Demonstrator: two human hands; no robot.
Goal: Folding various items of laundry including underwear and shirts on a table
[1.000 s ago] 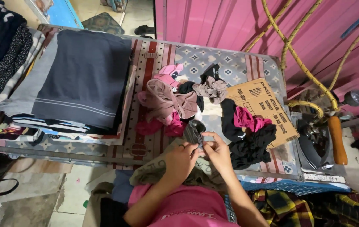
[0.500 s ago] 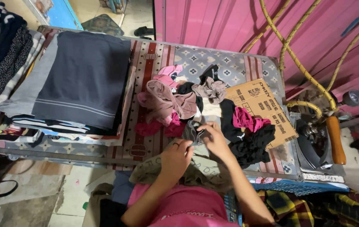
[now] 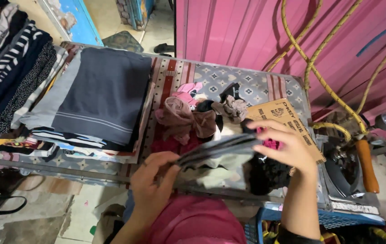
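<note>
I hold a small grey garment (image 3: 217, 158) stretched flat between both hands above the near edge of a patterned table (image 3: 269, 86). My left hand (image 3: 152, 180) grips its left end. My right hand (image 3: 287, 147) grips its right end, fingers spread over it. Just beyond lies a heap of small clothes: a dusty-pink piece (image 3: 181, 118), a bright pink piece (image 3: 188, 92) and black pieces (image 3: 267, 171). A piece of brown cardboard (image 3: 276, 113) lies under my right hand.
A stack of folded dark and striped clothes (image 3: 105, 95) covers the table's left half. More folded clothes (image 3: 7, 68) sit far left. An iron with an orange handle (image 3: 357, 169) rests at right, by yellow hoses (image 3: 319, 68) against a pink corrugated wall (image 3: 247, 31).
The camera has come closer. My hands have lifted from the heap and pulled the grey garment out wide between them.
</note>
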